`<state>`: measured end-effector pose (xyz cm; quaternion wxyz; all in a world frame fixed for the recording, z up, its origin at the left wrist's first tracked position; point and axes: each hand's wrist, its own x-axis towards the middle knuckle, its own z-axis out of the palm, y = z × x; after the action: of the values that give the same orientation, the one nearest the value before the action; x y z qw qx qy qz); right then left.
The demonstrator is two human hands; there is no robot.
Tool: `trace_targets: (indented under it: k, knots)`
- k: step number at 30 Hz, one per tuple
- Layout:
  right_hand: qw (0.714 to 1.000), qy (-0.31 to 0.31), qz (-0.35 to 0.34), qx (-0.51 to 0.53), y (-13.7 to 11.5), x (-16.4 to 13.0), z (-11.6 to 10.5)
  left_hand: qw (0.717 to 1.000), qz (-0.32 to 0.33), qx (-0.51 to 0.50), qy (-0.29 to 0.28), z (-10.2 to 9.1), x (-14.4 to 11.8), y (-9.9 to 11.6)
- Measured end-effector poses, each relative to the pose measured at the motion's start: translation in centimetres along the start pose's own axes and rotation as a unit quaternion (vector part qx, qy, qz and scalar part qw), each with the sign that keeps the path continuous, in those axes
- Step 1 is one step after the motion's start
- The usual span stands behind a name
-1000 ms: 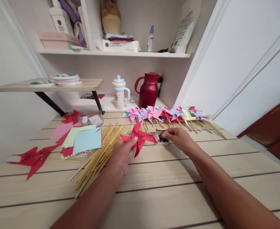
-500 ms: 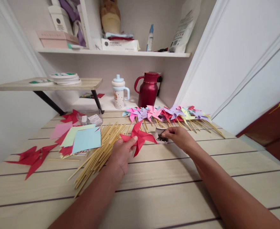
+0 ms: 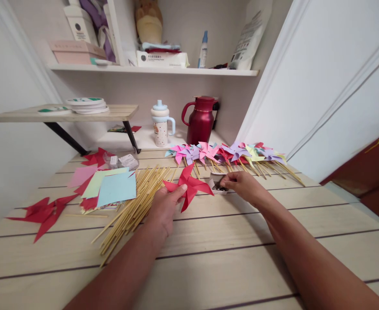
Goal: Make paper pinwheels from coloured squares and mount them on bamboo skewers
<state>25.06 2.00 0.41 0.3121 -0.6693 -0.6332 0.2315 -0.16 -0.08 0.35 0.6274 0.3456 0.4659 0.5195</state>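
My left hand [image 3: 164, 209] pinches a folded red paper pinwheel [image 3: 189, 186] at its middle, just above the wooden table [image 3: 228, 258]. My right hand [image 3: 245, 185] reaches into a small white box [image 3: 217, 183] of small dark pieces, fingertips at its rim; whether it holds one I cannot tell. A pile of bamboo sticks [image 3: 134, 206] lies left of my left hand. A row of finished coloured pinwheels on sticks [image 3: 228, 154] lies behind the box.
Coloured paper squares [image 3: 112, 189] and red folded pieces [image 3: 45, 212] lie at the left. A red jug [image 3: 201, 120] and a lidded cup [image 3: 161, 125] stand at the back. Tape rolls [image 3: 86, 105] sit on a side shelf; a white wall closes the right.
The view has shifted slightly. My right hand's fingers have shifted a little at the small box. The left hand keeps the red pinwheel in place.
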Motion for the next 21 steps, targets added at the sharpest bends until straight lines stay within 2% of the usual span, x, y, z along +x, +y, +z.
trace_targets:
  k: [4, 7, 9, 10, 11, 13, 17, 21]
  knots:
    - [0.999, 0.028, -0.021, -0.032, -1.2, -0.4, -1.0, 1.000, -0.001, -0.008, 0.008, 0.2, -0.2, 0.1]
    - [0.995, 0.062, -0.061, -0.056, -3.3, -1.5, -1.4, 0.999, 0.000, -0.045, 0.006, 0.4, -0.4, 0.2]
    - [0.992, 0.050, -0.099, -0.056, -4.8, -2.6, -0.9, 0.996, 0.004, -0.086, 0.005, 0.5, -0.3, 0.2]
    - [0.991, 0.021, -0.126, -0.048, -5.5, -3.1, -0.3, 0.994, 0.007, -0.107, 0.008, 0.4, -0.1, 0.2]
    - [0.986, -0.045, -0.158, -0.030, -6.0, -3.6, 0.4, 0.992, 0.010, -0.129, 0.014, 0.4, 0.0, 0.2]
    - [0.967, -0.190, -0.170, -0.007, -6.5, -4.3, 2.0, 0.986, 0.011, -0.162, 0.030, 0.2, 0.4, 0.3]
    - [0.953, -0.256, -0.164, 0.000, -5.9, -4.3, 4.2, 0.983, -0.003, -0.180, 0.039, 0.0, 0.7, 0.3]
    - [0.947, -0.284, -0.148, 0.009, -5.1, -3.7, 4.3, 0.985, -0.014, -0.171, 0.022, 0.2, 0.4, 0.1]
